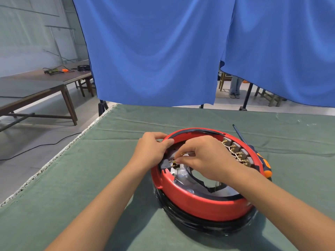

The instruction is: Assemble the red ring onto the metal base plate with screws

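**Small Brass Part Going In Under the Red Ring's Rim**

We've got the green cloth-covered table (108, 178) spread under everything, giving us a soft bed that should stop loose hardware rolling off. Behind it hangs the blue curtain (154, 51).

On the cloth near our right side sits the red ring (199, 203), seated over a black outer band (181, 217), with the shiny metal base plate (181, 173) showing through the middle. Along the ring's far right inner wall runs a row of brass terminals (239, 153) with pale wires.

Just outside the ring on the right lies the screwdriver (262, 161), orange and dark handle towards us, shaft pointing away. We've parked it within easy reach of the right hand, untouched for now.

Our left hand (154, 151) curls over the ring's far left rim, fingers outside, thumb on top, and we'd say that's to brace the ring so it can't shift on the plate.

Our right hand (203, 158) reaches across the opening, fingertips closed in a tight pinch on a small brass part (182, 153). We can't tell whether that's a screw or a fitting. It sits just above another brass piece (173, 161) beside a dark block at the left inner wall. We judge we're seating hardware by fingers first, before the driver comes in.
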`<state>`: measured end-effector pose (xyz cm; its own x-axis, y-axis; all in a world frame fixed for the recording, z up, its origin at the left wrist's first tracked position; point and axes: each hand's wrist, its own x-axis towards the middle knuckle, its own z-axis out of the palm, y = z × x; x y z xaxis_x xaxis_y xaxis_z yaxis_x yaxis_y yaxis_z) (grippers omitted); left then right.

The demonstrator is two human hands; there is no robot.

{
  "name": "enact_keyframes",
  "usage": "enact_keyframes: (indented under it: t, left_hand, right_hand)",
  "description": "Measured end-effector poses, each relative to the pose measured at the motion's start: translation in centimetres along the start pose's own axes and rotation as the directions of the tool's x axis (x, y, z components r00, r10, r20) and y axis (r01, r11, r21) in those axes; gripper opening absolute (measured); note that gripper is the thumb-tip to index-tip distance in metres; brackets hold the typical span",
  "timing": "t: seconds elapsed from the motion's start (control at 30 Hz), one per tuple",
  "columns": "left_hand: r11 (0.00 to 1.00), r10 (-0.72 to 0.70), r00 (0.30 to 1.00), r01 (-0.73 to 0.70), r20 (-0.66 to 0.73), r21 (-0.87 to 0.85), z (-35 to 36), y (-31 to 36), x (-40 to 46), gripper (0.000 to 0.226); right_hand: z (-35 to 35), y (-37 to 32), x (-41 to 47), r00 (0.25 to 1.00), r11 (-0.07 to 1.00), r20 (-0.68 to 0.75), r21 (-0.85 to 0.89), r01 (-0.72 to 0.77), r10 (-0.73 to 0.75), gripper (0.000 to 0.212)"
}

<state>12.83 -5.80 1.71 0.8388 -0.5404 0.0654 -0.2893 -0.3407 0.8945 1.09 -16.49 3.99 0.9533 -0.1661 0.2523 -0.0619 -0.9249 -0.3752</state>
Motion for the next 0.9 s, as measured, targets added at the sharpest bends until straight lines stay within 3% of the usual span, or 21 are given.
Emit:
enact_keyframes:
  t: [0.23, 0.37, 0.6, 0.9]
  left_hand:
    - [0.965, 0.005, 1.000, 0.003, 0.031, -0.262, 0.2, -0.2, -0.3, 0.011]
    - [0.971, 0.015, 0.999, -0.005, 0.037, -0.240, 0.0, -0.3, 0.0, 0.015]
    - [0.974, 0.027, 1.000, -0.023, 0.012, -0.227, 0.1, -0.5, 0.1, 0.020]
    - [0.978, 0.029, 1.000, -0.029, -0.003, -0.209, 0.1, -0.5, 0.0, 0.022]
  right_hand:
    - [0.3, 0.2, 0.6, 0.999, 1.000, 0.040, 0.029, 0.000, -0.001, 0.011]
    - [0.5, 0.5, 0.5, 1.000, 0.990, -0.008, 0.138, -0.018, 0.019, 0.007]
    - [0.9, 1.0, 0.5, 1.000, 0.986, -0.005, 0.167, -0.029, 0.031, 0.006]
    - [0.9, 0.3, 0.3, 0.998, 0.994, -0.055, 0.105, 0.017, -0.011, 0.006]
